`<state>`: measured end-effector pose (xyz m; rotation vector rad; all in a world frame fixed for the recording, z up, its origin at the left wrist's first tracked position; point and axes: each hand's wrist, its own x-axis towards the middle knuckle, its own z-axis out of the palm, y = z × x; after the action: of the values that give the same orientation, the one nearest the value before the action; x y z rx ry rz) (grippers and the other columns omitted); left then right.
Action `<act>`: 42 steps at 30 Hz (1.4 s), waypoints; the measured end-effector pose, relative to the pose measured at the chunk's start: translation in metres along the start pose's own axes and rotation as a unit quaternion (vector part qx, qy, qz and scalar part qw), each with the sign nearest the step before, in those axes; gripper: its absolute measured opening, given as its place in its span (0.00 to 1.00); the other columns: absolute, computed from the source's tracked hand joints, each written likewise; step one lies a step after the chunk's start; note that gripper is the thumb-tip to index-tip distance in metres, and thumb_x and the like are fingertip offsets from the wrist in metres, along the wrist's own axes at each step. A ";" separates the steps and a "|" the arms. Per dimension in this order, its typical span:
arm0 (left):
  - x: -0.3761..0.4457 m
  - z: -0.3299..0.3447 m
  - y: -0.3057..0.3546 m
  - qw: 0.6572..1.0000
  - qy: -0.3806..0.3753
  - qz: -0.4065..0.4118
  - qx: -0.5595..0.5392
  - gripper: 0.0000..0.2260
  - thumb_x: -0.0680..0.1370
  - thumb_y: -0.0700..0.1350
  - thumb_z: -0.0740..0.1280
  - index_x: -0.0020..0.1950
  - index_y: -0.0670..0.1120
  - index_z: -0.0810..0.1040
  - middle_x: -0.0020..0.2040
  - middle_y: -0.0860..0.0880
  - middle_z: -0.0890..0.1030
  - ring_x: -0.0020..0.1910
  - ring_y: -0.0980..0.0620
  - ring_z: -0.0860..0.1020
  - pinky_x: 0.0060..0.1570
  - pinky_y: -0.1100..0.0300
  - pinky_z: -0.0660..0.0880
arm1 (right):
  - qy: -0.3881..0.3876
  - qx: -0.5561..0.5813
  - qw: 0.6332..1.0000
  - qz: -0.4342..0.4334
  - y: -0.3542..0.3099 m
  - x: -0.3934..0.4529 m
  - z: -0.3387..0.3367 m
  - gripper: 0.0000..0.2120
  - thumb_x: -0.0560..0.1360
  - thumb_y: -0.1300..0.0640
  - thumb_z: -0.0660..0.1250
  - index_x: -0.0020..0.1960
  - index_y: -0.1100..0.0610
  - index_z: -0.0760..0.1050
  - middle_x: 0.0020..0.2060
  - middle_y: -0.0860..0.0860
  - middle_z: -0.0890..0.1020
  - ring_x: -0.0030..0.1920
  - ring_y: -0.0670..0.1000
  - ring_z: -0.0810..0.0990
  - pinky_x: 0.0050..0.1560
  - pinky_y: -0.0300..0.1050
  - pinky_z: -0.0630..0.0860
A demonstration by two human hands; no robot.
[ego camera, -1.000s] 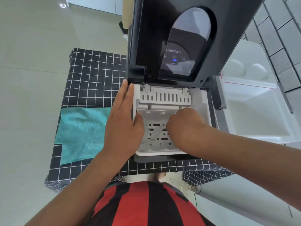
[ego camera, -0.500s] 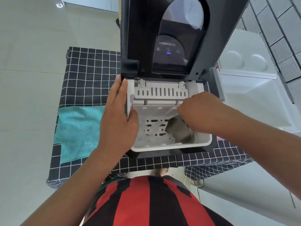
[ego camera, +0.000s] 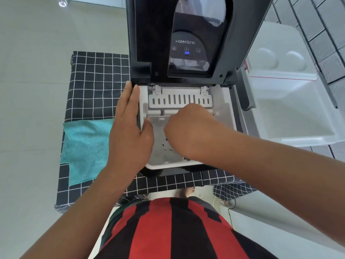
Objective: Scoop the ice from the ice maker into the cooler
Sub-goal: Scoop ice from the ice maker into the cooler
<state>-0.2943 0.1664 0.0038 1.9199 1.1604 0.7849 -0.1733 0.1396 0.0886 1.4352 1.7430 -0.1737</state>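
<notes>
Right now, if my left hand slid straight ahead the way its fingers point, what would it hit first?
Probably the black hinge block at the base of the raised lid. The left hand lies flat along the ice maker's white rim, fingertips almost at that block, though depth is unclear.

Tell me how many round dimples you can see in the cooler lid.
2, side by side in the open white cooler lid right of the ice maker: one left, one right. None seem hidden.

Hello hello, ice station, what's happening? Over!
Left hand flat on ice maker rim. Right hand curled inside basket, contents hidden. Cooler open alongside.
</notes>
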 end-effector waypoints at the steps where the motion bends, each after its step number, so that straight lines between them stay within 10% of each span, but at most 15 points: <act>1: 0.000 0.000 0.000 1.000 0.000 0.001 -0.001 0.31 0.78 0.36 0.63 0.80 0.49 0.58 0.80 0.57 0.54 0.76 0.66 0.53 0.62 0.83 0.51 | 0.003 0.004 1.000 -0.004 -0.002 0.000 -0.003 0.13 0.74 0.61 0.60 0.32 0.55 0.65 0.31 0.49 0.69 0.29 0.50 0.66 0.26 0.42 0.59; 19: 0.000 0.000 0.000 1.000 -0.008 -0.008 -0.012 0.32 0.79 0.38 0.63 0.80 0.52 0.56 0.80 0.62 0.52 0.75 0.70 0.51 0.63 0.83 0.50 | -0.009 0.159 0.987 0.026 0.071 -0.014 0.063 0.18 0.75 0.48 0.65 0.30 0.53 0.66 0.30 0.47 0.74 0.30 0.46 0.71 0.29 0.40 0.66; 29: -0.001 0.000 0.003 0.999 -0.025 -0.009 0.034 0.32 0.79 0.39 0.61 0.81 0.51 0.52 0.81 0.59 0.48 0.79 0.60 0.50 0.75 0.47 0.59 | 0.011 0.235 0.972 0.028 0.038 -0.015 0.097 0.13 0.78 0.47 0.60 0.45 0.54 0.77 0.36 0.49 0.76 0.35 0.49 0.76 0.31 0.43 0.68; 42: 0.000 0.004 -0.001 0.996 -0.019 0.017 0.084 0.32 0.80 0.39 0.60 0.81 0.51 0.49 0.81 0.60 0.45 0.78 0.61 0.47 0.69 0.72 0.49 | 0.013 0.427 0.900 0.082 0.012 0.012 0.100 0.11 0.78 0.53 0.65 0.44 0.60 0.79 0.34 0.52 0.79 0.33 0.48 0.76 0.32 0.39 0.71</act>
<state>-0.2915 0.1655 0.0007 2.0883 1.2065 0.6847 -0.1117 0.0944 0.0221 2.1934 1.6123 -0.9210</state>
